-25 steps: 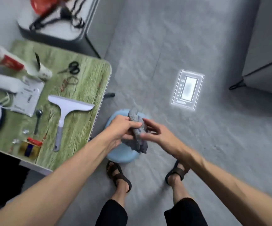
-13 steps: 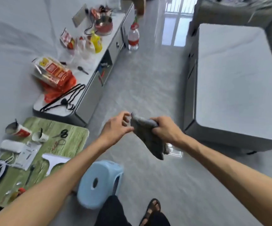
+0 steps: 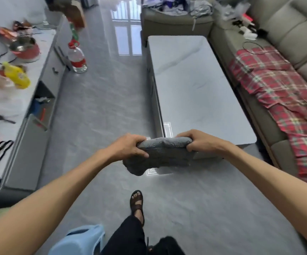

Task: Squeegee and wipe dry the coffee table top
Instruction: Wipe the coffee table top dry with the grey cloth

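Cloth (image 3: 164, 154) now stretched between left hand (image 3: 128, 147) and right hand (image 3: 197, 140).

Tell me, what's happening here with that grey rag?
A person stands at the near end of the coffee table, holding a grey cloth bunched between both hands. The left hand grips one end and the right hand grips the other. The cloth is up in the air in front of the table's near edge and does not appear to touch the top, so wiping hasn't begun. No squeegee is in view.

No legible text or labels anywhere.
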The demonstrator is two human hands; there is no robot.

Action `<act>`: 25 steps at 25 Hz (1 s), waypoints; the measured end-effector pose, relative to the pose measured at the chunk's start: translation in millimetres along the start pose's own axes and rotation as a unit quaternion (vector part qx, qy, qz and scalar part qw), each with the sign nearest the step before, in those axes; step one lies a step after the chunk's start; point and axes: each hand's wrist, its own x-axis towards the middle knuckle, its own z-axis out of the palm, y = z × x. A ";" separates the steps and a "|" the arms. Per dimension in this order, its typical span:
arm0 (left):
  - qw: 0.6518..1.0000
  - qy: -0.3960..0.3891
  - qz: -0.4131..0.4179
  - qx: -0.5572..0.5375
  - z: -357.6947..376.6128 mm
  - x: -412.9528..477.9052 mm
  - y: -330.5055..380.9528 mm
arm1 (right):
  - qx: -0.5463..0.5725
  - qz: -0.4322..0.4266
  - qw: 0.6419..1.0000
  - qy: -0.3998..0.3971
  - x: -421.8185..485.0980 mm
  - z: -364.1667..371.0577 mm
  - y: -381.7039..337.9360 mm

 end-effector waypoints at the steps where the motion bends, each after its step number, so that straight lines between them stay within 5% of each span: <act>1: 1.000 -0.022 0.017 0.001 -10.3 18.2 10.7 | 0.009 0.022 1.000 0.005 0.1 -7.4 16.9; 8: 0.974 -0.154 0.130 0.101 -50.6 140.9 101.3 | 0.136 0.078 0.988 0.011 28.4 -30.7 85.6; 12: 0.965 -0.185 0.133 0.127 -40.8 207.0 121.6 | 0.145 0.064 0.982 0.101 62.7 -54.6 124.8; 17: 0.981 -0.055 0.050 0.179 -11.7 301.7 120.3 | 0.206 0.064 0.973 0.087 96.6 -109.1 206.0; 21: 0.997 -0.036 -0.023 0.062 50.4 414.7 137.3 | 0.220 0.106 0.964 0.102 108.4 -179.2 307.8; 25: 0.992 0.062 -0.050 -0.099 88.6 522.7 169.0 | 0.168 0.184 0.940 0.232 105.2 -263.1 406.2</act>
